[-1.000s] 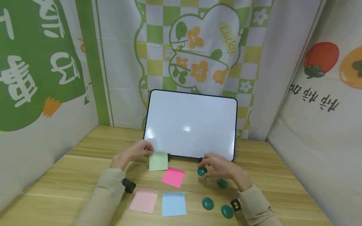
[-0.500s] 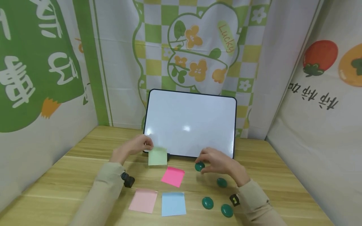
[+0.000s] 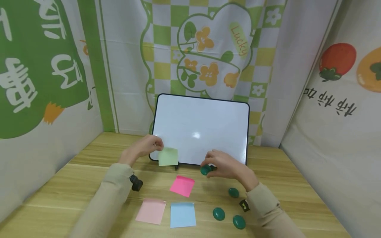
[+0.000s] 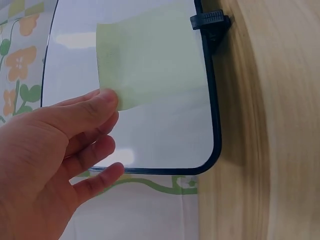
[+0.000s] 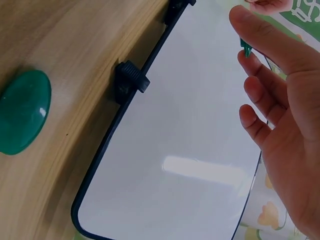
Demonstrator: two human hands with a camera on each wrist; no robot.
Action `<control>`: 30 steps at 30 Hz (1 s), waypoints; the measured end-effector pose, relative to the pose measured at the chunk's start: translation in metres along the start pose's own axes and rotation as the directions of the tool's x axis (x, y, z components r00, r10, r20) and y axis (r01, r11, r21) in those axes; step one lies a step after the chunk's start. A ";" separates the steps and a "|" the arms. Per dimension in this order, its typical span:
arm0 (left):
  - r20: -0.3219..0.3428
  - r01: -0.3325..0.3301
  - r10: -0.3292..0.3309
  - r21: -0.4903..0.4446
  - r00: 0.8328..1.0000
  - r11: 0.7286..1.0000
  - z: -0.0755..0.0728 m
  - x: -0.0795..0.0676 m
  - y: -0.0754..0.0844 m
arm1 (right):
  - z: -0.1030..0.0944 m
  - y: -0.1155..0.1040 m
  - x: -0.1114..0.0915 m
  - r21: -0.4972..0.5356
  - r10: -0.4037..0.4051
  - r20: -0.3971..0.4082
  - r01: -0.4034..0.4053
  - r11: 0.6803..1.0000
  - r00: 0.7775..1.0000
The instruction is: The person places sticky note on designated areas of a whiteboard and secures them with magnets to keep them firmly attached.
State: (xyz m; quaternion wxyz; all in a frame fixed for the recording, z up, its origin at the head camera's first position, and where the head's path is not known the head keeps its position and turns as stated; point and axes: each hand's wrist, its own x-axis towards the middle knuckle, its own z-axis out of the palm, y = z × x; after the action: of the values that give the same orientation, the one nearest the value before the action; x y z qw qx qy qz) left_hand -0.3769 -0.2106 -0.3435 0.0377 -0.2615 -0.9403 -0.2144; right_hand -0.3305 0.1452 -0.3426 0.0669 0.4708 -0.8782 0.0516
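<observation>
My left hand [image 3: 146, 146] pinches a pale green sticky note [image 3: 168, 157] by its upper left corner between thumb and finger. The note hangs in front of the lower left part of a whiteboard [image 3: 199, 129]; whether it touches the board I cannot tell. In the left wrist view the thumb lies over the corner of the note [image 4: 150, 60]. My right hand [image 3: 224, 164] holds a round green magnet [image 3: 205, 170] between thumb and fingers, close to the board's lower edge. Only a small part of the magnet [image 5: 245, 47] shows in the right wrist view.
On the wooden table lie a hot pink note [image 3: 183, 186], a light pink note [image 3: 151, 211] and a blue note [image 3: 183, 215]. Three more green magnets, one of them the nearest magnet [image 3: 233, 192], lie at the right. Black clips [image 5: 131, 80] support the board's lower edge.
My left hand has raised the green note from near the table to in front of the board. My right hand has moved up and left with the magnet.
</observation>
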 end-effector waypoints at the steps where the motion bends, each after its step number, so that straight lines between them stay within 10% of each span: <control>1: -0.005 0.002 -0.002 0.013 1.000 1.000 -0.001 0.001 0.001 | -0.001 0.000 0.001 -0.007 -0.005 -0.004 0.005 1.000 1.000; 30: -0.074 0.029 -0.016 0.169 0.997 0.985 -0.017 0.029 0.016 | 0.004 -0.008 0.044 -0.244 -0.091 -0.267 0.024 0.969 0.959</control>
State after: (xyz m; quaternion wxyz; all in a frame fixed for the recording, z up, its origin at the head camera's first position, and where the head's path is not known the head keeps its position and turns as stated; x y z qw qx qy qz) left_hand -0.3942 -0.1918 -0.3170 0.0916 -0.2388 -0.9560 -0.1434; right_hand -0.3487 0.1041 -0.3387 0.2461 0.4732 -0.8458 0.0087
